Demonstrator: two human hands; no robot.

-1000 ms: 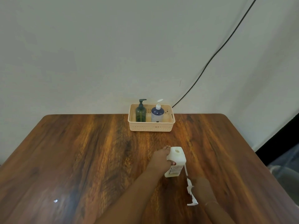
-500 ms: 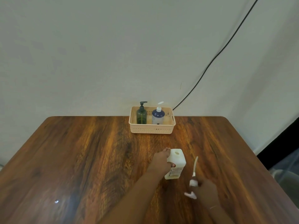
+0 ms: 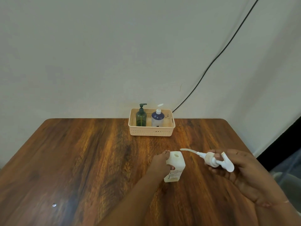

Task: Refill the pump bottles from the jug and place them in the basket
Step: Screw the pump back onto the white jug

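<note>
The left hand [image 3: 160, 165] is wrapped around the white bottle [image 3: 174, 167] standing at table centre, its open neck at about ten o'clock from the pump head [image 3: 213, 160] pinched in the right hand [image 3: 234, 167], dip tube seemingly aimed there.

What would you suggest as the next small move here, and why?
Probably steer the pump head in the right hand so its tube tip drops into the open neck of the white bottle, which the left hand steadies upright.
</note>
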